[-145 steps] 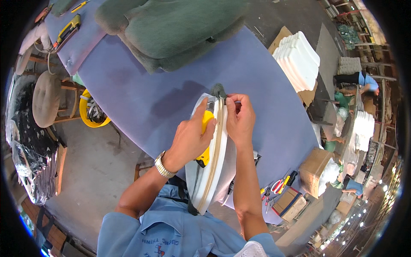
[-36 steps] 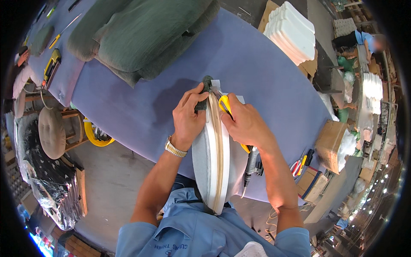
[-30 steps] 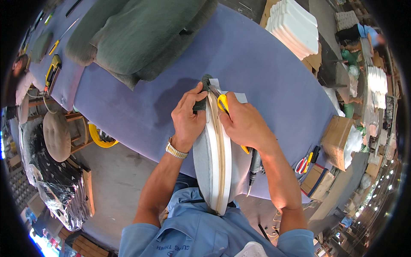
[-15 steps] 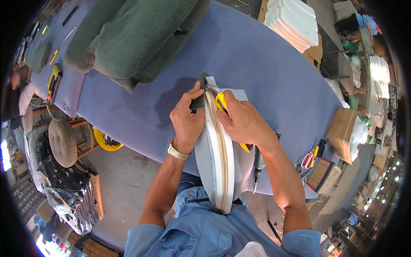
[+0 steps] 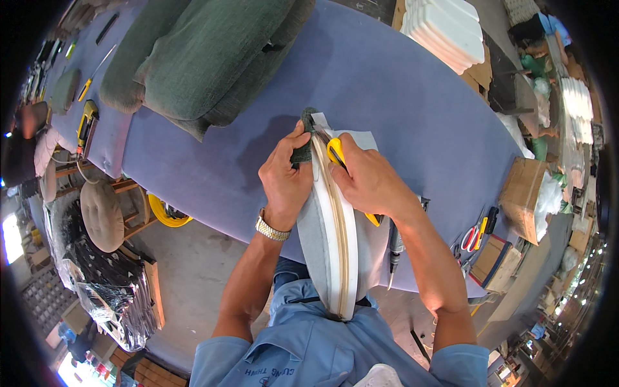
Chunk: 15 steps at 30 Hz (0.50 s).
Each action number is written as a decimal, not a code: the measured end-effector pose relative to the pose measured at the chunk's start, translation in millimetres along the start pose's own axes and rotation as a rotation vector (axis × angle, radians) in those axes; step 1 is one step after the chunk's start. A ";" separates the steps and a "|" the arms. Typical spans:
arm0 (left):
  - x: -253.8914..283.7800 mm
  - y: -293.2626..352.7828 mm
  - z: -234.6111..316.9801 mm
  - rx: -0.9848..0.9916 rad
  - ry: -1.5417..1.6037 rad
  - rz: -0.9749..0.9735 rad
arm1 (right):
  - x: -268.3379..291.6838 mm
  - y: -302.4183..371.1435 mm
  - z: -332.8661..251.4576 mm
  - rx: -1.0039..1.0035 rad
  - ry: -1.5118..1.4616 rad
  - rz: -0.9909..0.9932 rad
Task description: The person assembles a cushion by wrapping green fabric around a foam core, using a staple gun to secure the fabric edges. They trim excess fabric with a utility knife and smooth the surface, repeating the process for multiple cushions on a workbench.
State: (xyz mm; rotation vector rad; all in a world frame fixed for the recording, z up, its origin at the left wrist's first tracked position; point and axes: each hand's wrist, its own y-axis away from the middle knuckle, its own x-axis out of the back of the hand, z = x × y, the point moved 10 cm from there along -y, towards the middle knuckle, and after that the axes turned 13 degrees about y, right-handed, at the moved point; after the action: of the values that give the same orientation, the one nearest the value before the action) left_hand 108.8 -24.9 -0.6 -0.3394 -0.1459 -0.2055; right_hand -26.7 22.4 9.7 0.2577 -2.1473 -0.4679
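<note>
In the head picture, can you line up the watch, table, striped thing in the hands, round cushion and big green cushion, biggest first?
1. Table
2. Big green cushion
3. Striped thing
4. Round cushion
5. Watch

the curved panel (image 5: 340, 248) stands on edge in the centre of the frame, grey-sided, with white bands flanking its layered tan rim. dark green fabric (image 5: 302, 154) is folded at its upper end. a yellow-and-black tool (image 5: 334, 150) slants down rightward, its metal tip near that end.
</note>
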 end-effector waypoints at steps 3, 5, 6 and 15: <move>0.0 0.0 0.9 -0.008 -0.014 -0.005 | 0.1 -0.7 0.0 -0.001 0.014 -0.024; 0.1 0.0 0.3 -0.014 -0.019 -0.011 | 0.0 -1.7 0.0 -0.004 0.023 -0.064; 0.0 0.2 0.4 -0.017 -0.021 -0.014 | -1.2 -2.3 1.6 -0.015 -0.006 -0.085; 2.1 -3.0 -1.8 0.044 -0.015 -0.006 | -6.3 -5.1 2.5 -0.053 -0.003 -0.190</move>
State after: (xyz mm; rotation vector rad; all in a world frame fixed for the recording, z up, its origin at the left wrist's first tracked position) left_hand 110.3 -28.6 -1.0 -0.2964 -0.1661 -0.2056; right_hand -25.1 20.5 1.6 0.4336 -2.1193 -0.6333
